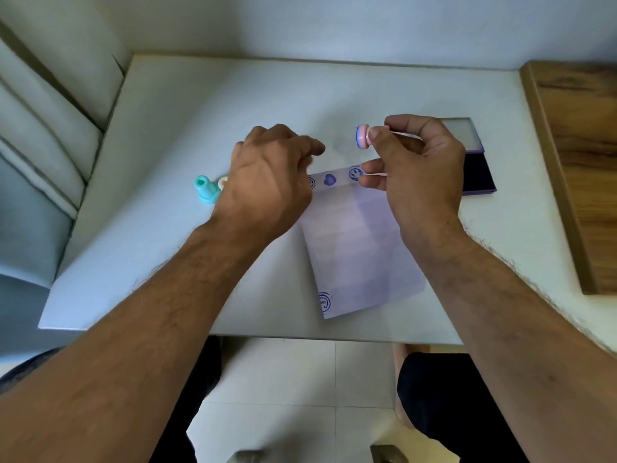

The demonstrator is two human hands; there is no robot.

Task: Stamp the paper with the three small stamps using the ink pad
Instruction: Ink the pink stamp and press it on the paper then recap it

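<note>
My right hand [414, 168] pinches a small pink stamp [362, 136] between thumb and forefinger, lifted above the table with its inked face turned left. Below it lies the white paper [357, 242], bearing a smiley print [355, 173], a heart print [330, 179] and a partly hidden round print along its top edge, plus one print [324, 301] near its bottom left corner. My left hand [270, 182] hovers over the paper's top left corner, fingers loosely curled, holding nothing. A teal stamp [206, 189] lies left of it, beside an orange-white stamp [223, 183] half hidden by my hand. The open ink pad [474, 162] sits behind my right hand.
The white table [167, 145] stands against a wall; its front edge is near my knees. A wooden board [581, 155] lies along the right side. A grey cushioned seat [36, 162] stands to the left.
</note>
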